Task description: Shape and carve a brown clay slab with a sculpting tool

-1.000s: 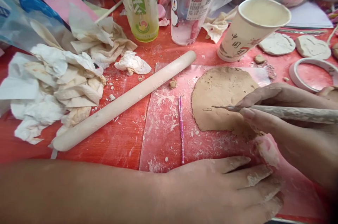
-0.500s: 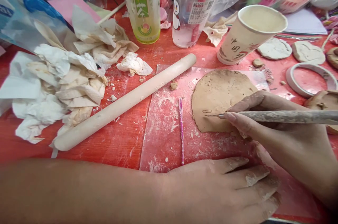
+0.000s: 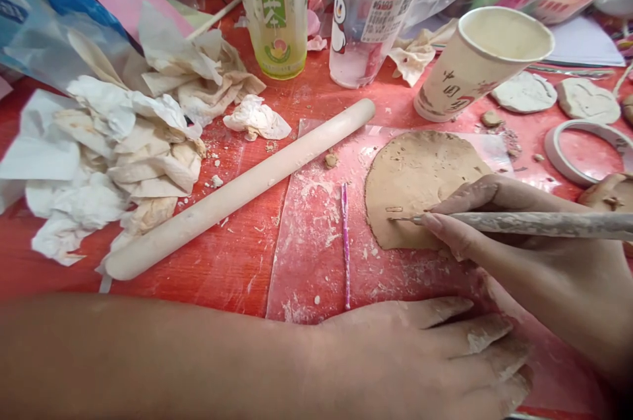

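One thin, grey-smeared, stick-shaped tool (image 3: 524,223) with a fine metal tip is in the right hand (image 3: 544,268), whose grip is clamped on it, thumb and fingers together near the tip. That tip is at the left part of one flat, rounded, tan clay slab (image 3: 420,169), just below a single small rectangle outlined in the clay; whether it presses in I cannot tell. The slab lies on one clear plastic sheet (image 3: 306,235) spread over the red counter (image 3: 242,235).

The left hand (image 3: 420,354) is palm down near the slab's lower side, its grip empty, fingers slightly apart and streaked with clay.

One narrow purple strip (image 3: 346,248) lies left of the slab, and one pale cylindrical rolling pin (image 3: 242,186) slants across the sheet's upper left corner. Beyond stand three drink containers: one clear plastic container with a green label (image 3: 277,11), one clear plastic cup (image 3: 356,64) and one white paper cup (image 3: 450,77). Two whitish clay discs (image 3: 524,91) sit near one white ring (image 3: 554,150).
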A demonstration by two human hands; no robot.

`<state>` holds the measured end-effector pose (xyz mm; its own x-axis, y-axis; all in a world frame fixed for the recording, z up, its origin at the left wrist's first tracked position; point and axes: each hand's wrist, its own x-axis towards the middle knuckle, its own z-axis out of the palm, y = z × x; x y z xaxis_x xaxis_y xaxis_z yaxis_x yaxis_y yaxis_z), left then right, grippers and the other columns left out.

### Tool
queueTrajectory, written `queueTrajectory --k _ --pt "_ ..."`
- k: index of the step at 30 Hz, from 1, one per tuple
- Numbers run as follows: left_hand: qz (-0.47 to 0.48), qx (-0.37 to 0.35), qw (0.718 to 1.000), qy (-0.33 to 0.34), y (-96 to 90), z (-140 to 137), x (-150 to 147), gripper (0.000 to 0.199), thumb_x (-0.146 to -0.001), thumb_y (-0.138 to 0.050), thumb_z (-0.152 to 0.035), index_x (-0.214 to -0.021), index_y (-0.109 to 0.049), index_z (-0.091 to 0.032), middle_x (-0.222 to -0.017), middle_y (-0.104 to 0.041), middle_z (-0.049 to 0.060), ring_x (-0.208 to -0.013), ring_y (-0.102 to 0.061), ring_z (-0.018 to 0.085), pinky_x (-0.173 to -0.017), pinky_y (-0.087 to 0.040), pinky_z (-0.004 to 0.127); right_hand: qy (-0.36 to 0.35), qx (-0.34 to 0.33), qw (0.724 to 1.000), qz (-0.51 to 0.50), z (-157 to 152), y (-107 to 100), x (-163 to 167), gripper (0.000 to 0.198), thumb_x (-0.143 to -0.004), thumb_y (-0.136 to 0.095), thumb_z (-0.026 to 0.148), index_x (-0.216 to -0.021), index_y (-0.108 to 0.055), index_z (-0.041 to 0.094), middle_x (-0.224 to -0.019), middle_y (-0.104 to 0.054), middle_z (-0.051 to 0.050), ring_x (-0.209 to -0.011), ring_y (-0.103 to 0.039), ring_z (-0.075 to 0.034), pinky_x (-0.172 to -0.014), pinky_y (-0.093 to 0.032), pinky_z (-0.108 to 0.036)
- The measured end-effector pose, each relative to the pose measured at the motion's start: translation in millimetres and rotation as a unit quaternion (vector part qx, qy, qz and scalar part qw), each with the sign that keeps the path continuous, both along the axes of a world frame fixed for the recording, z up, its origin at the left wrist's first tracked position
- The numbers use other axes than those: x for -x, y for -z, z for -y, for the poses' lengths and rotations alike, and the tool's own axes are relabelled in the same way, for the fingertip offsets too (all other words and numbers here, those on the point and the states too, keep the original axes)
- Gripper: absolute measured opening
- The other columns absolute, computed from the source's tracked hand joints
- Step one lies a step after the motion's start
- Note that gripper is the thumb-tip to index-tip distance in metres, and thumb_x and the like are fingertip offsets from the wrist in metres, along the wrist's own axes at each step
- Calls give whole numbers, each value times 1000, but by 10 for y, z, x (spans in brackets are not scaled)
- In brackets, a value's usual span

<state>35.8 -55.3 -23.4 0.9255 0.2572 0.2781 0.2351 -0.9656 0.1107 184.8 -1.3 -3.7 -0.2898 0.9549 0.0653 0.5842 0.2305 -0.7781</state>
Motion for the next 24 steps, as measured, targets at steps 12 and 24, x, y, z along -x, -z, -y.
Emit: queueTrajectory --k 12,24 --pt "8 3 1000 0 -8 -6 18 43 -92 -25 -14 -125 -53 -16 -133 -50 4 -125 -43 19 -108 -28 34 67 23 997 -20 -32 -43 -59 18 -70 -66 43 -66 -58 27 -60 -58 2 -50 -52 -12 -38 -42 -22" --pt "5 3 1000 10 -22 -32 24 42 -92 -27 -15 -125 -53 -15 -132 -51 4 -125 -44 18 -108 -30 33 28 16 999 -1 -39 -15 -61 19 -72 -65 42 -69 -59 24 -60 -58 4 -51 -52 -8 -42 -42 -16"
